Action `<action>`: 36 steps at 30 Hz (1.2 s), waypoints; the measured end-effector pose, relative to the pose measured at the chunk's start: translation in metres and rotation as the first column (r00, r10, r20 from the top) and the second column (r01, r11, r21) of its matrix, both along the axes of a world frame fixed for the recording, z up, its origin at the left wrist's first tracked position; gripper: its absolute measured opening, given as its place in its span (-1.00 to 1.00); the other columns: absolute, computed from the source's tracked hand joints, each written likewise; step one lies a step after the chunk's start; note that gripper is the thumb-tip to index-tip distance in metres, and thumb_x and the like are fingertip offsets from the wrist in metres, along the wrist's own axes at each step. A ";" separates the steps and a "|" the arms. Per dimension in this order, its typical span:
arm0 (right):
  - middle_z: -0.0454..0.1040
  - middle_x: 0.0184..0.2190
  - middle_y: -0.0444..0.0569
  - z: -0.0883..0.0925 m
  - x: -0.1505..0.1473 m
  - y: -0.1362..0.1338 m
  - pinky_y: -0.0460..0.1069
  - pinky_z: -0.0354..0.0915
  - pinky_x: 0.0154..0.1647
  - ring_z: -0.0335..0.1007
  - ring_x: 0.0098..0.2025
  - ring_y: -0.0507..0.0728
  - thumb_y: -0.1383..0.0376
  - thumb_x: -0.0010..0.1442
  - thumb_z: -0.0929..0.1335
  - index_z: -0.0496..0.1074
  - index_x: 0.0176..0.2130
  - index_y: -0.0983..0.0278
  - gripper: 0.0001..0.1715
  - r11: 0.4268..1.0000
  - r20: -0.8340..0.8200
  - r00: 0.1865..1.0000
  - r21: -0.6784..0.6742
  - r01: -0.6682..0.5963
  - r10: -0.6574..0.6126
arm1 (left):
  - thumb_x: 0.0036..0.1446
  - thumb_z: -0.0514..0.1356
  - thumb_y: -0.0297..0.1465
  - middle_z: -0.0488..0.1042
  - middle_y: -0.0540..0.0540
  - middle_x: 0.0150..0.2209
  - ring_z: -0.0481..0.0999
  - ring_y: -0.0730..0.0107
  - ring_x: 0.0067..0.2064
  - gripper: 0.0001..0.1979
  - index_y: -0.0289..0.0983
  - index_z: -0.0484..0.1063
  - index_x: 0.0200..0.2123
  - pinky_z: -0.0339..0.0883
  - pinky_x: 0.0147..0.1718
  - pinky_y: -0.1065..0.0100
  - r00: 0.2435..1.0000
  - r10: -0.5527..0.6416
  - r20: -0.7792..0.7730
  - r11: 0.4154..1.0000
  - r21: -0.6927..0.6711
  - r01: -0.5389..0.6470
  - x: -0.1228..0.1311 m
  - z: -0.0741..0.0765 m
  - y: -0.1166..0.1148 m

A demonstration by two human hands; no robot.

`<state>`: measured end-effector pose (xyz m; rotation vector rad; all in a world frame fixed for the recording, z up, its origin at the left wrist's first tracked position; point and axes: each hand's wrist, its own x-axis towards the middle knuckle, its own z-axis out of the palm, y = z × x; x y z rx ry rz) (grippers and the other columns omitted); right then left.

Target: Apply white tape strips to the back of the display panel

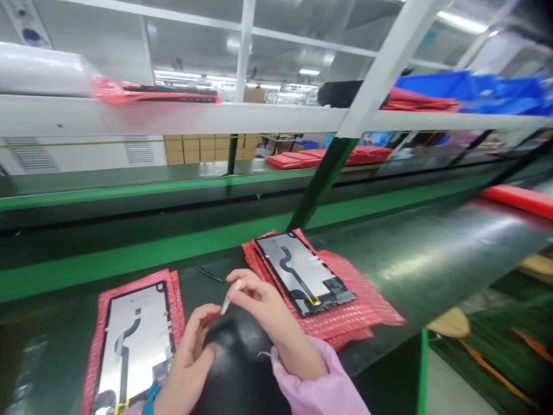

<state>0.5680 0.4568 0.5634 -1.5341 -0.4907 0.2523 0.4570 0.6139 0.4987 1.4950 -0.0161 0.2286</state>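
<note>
Between the thumb and fingers of my right hand (259,297) is a small whitish strip (225,301), held in a pinch above the bench. My left hand (194,349) is beside it, its thumb apart from the fingers and its fingertips at the strip's lower end. Left of my hands lies a flat display panel (142,323) with a silver back, black frame and dark ribbon cable, on red bubble wrap (93,357). A similar display panel (317,271) rests on a stack of red bubble-wrap sleeves (363,288) to the right.
A thin dark tool (209,274) lies behind my hands on the dark green bench (401,253). A slanted post (328,178) rises behind the right panel to a white shelf (276,118). Red packs (311,157) lie beyond; stools (449,323) stand at right.
</note>
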 end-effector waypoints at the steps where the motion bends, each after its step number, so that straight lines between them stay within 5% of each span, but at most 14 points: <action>1: 0.43 -0.14 0.00 0.009 0.006 -0.019 0.07 0.23 -0.06 0.34 -0.11 0.20 -0.14 0.01 0.45 0.50 -0.48 0.21 -0.53 0.997 0.043 0.996 -0.011 0.077 -0.076 | 0.13 0.10 -0.47 0.32 -0.18 0.16 0.26 0.10 0.25 -0.55 -0.12 0.32 0.11 0.05 0.28 -0.02 0.999 0.025 0.022 0.995 0.091 -0.027 0.005 0.004 -0.009; 4: 0.41 -0.14 0.00 0.033 0.032 -0.080 0.07 0.22 -0.06 0.32 -0.09 0.20 -0.09 0.06 0.44 0.47 -0.49 0.21 -0.57 0.954 0.238 0.935 -0.084 0.289 -0.262 | 0.23 0.03 -0.46 0.20 -0.19 0.21 0.17 0.09 0.29 -0.60 -0.09 0.33 0.11 0.02 0.28 -0.10 0.989 0.078 0.122 0.904 0.410 -0.122 0.024 0.018 -0.036; 7: 0.39 -0.18 0.00 0.038 0.072 -0.127 0.09 0.19 0.03 0.30 -0.04 0.22 -0.07 0.07 0.43 0.48 -0.46 0.21 -0.60 0.933 0.412 0.886 -0.186 0.309 -0.211 | 0.28 -0.01 -0.46 0.07 -0.18 0.25 0.03 0.01 0.32 -0.61 -0.05 0.34 0.11 0.03 0.24 -0.22 0.975 0.064 0.213 0.734 0.652 -0.191 0.049 0.028 -0.064; 10: 0.38 -0.22 0.03 0.021 0.113 -0.148 0.11 0.21 0.04 0.33 -0.08 0.22 -0.14 0.06 0.39 0.44 -0.48 0.23 -0.50 0.920 0.363 0.932 -0.372 0.126 0.019 | 0.27 0.00 -0.46 -0.03 -0.17 0.27 -0.10 -0.11 0.33 -0.58 -0.01 0.32 0.14 0.02 0.19 -0.33 0.963 0.059 0.263 0.587 0.771 -0.247 0.074 0.025 -0.091; 15: 0.37 -0.15 0.05 -0.012 0.152 -0.146 0.09 0.27 -0.04 0.35 -0.13 0.20 -0.19 0.07 0.36 0.42 -0.43 0.25 -0.44 0.779 0.077 0.929 -0.573 -0.255 0.361 | 0.25 0.01 -0.47 0.00 -0.16 0.26 -0.10 -0.17 0.31 -0.58 -0.01 0.34 0.12 -0.02 0.15 -0.44 0.971 0.062 0.232 0.459 0.857 -0.234 0.105 0.013 -0.122; 25: 0.35 -0.16 0.03 -0.025 0.169 -0.136 0.10 0.21 0.02 0.32 -0.11 0.19 -0.08 0.15 0.34 0.33 -0.49 0.24 -0.53 0.744 0.082 0.896 -0.593 -0.308 0.437 | 0.24 0.05 -0.44 0.05 -0.13 0.26 -0.09 -0.17 0.29 -0.64 0.00 0.41 0.05 -0.06 0.13 -0.48 0.985 0.063 0.158 0.431 0.886 -0.170 0.131 0.006 -0.136; 31: 0.38 -0.18 -0.01 -0.030 0.165 -0.134 0.11 0.18 0.06 0.29 -0.06 0.19 0.25 0.16 0.40 0.41 -0.47 0.25 -0.81 0.741 0.178 0.891 -0.634 -0.221 0.418 | 0.25 0.07 -0.40 0.10 -0.12 0.25 -0.05 -0.19 0.27 -0.65 0.03 0.43 0.04 -0.03 0.12 -0.48 0.985 0.056 0.162 0.391 0.904 -0.171 0.135 0.002 -0.139; 36: 0.40 -0.25 -0.05 -0.034 0.165 -0.128 0.08 0.23 -0.03 0.32 -0.14 0.17 0.32 0.10 0.47 0.42 -0.45 0.24 -0.84 0.797 0.282 0.897 -0.593 -0.117 0.341 | 0.26 0.07 -0.34 0.19 -0.09 0.23 0.02 -0.17 0.26 -0.69 0.07 0.45 0.02 -0.03 0.13 -0.47 0.985 0.051 0.164 0.396 0.902 -0.171 0.134 0.000 -0.136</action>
